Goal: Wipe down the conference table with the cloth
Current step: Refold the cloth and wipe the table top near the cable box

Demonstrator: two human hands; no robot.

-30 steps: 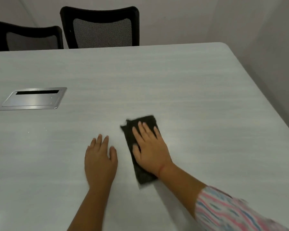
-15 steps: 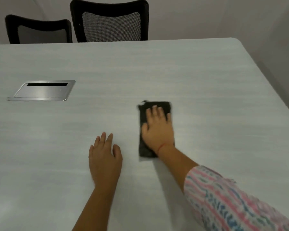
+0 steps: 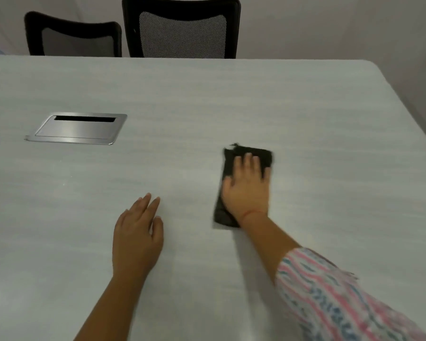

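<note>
Fingers [image 3: 249,162] of the right hand [image 3: 247,190] read on my feed as straight and close together, pressed flat on the black cloth [image 3: 225,215] with nothing curled around it. The cloth is folded into a long strip right of the frame's centre, lying flat on the pale grey worktop [image 3: 305,114]. Its far end shows past the fingertips and its near end shows left of the wrist. The edges are a little blurred.

The left hand [image 3: 135,237] sits lower, just left of centre and well apart from the cloth. I see it palm down on the worktop, fingers straight and together, thumb out to the side, holding nothing. A striped pink, white and blue sleeve [image 3: 330,299] covers the right forearm at lower right.

A brushed metal hatch [image 3: 76,129] is set into the worktop at middle left. Two black mesh-backed chairs [image 3: 182,28] stand behind the far edge at the top.
</note>
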